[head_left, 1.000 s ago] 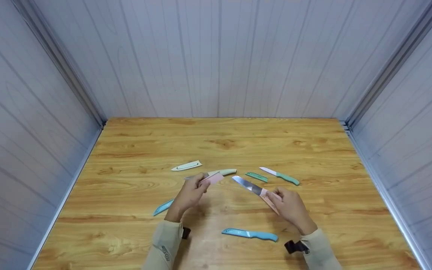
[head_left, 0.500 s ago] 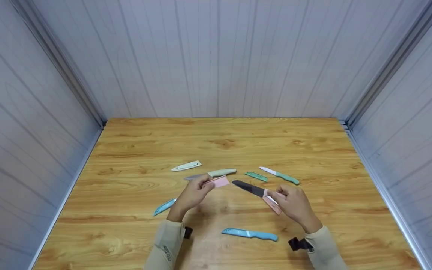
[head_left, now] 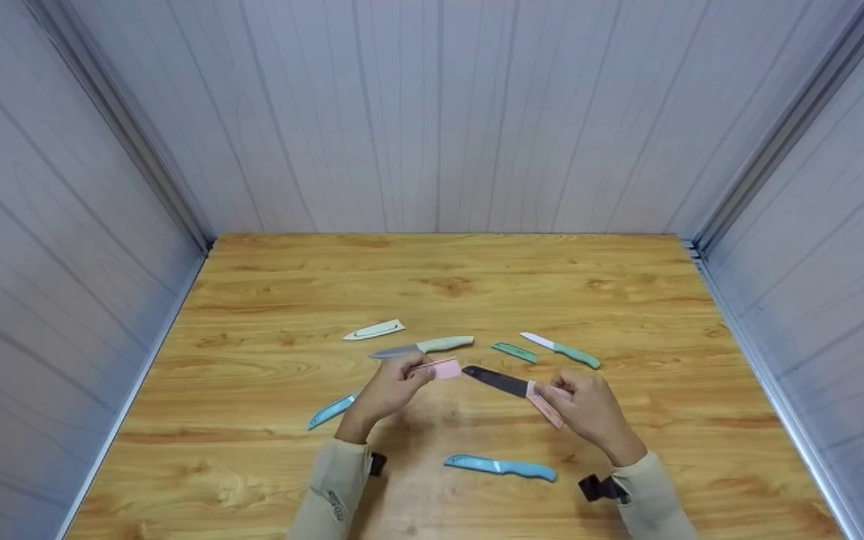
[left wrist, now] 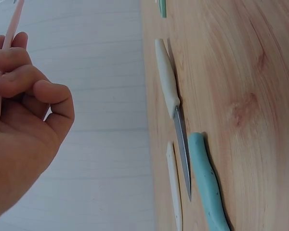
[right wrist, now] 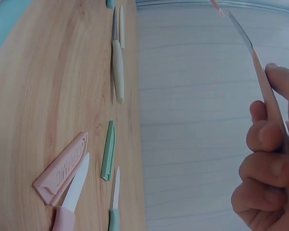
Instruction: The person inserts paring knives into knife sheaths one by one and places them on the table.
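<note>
My left hand (head_left: 388,390) holds a pink knife sheath (head_left: 447,368) with curled fingers; its mouth faces right. In my right hand (head_left: 589,412) is a larger knife by its pink handle (right wrist: 269,96). That knife's bare blade (head_left: 498,381) points left, its tip close to the sheath's mouth; in the head view I cannot tell whether they touch, but a small gap shows in the right wrist view. Below the right hand lie a pink sheath marked CERAMIC (right wrist: 62,168) and a small pink-handled knife (right wrist: 76,187) with a white blade.
Behind the hands lie a cream-handled knife (head_left: 445,343), a cream sheath (head_left: 374,330), a green sheath (head_left: 514,352) and a green-handled knife (head_left: 576,355). A blue sheath (head_left: 331,412) sits by the left wrist, a sheathed blue knife (head_left: 526,470) near the front. Panels enclose the table.
The left hand has shifted slightly right and turned the pink sheath closer to level. The right hand has moved a little right and tilted the knife, its blade now looking dark instead of shiny.
</note>
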